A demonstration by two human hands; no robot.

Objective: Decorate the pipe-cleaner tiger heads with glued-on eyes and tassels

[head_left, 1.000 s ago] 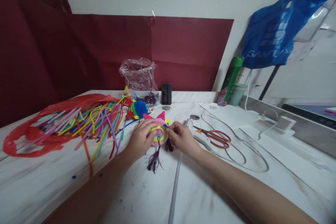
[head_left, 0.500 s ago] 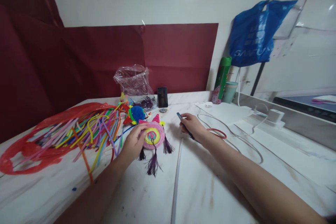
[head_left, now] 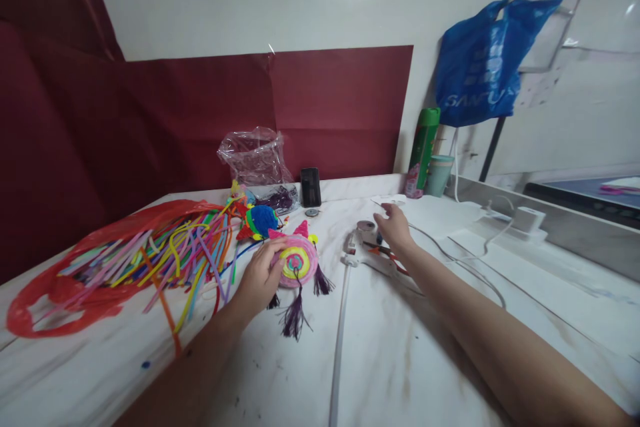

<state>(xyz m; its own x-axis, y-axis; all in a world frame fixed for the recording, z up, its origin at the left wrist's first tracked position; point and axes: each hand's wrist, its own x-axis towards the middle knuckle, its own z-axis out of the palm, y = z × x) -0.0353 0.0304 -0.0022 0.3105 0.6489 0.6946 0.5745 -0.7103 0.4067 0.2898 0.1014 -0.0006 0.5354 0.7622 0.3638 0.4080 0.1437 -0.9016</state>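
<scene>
A round pink and yellow pipe-cleaner ornament (head_left: pixel 300 265) with pink ears and dark purple tassels stands on the table. My left hand (head_left: pixel 264 273) is closed on its left edge, thumb in front. To the right, my right hand (head_left: pixel 393 225) hovers low over the table with thumb and fingers apart, seemingly holding nothing. Beneath and beside it lie a small roll (head_left: pixel 367 227), a tool with orange and black handles (head_left: pixel 376 249) and a dark blue object, partly hidden by the hand. A clear-tipped white device (head_left: pixel 352 247) sits at the end of a white cord (head_left: pixel 339 340).
Many coloured pipe cleaners (head_left: pixel 165 257) lie on a red plastic bag (head_left: pixel 65 327) at left. Behind are a blue fuzzy ornament (head_left: pixel 261 220), clear plastic bag (head_left: pixel 255 157), black phone-like object (head_left: pixel 311 188), green can (head_left: pixel 424 153) and cup (head_left: pixel 440 175). Cables run along the right.
My right hand has moved away and right, and the dark pen-like tool no longer shows in its fingers. The roll and orange-handled tool have come into view. My left hand stays on the ornament.
</scene>
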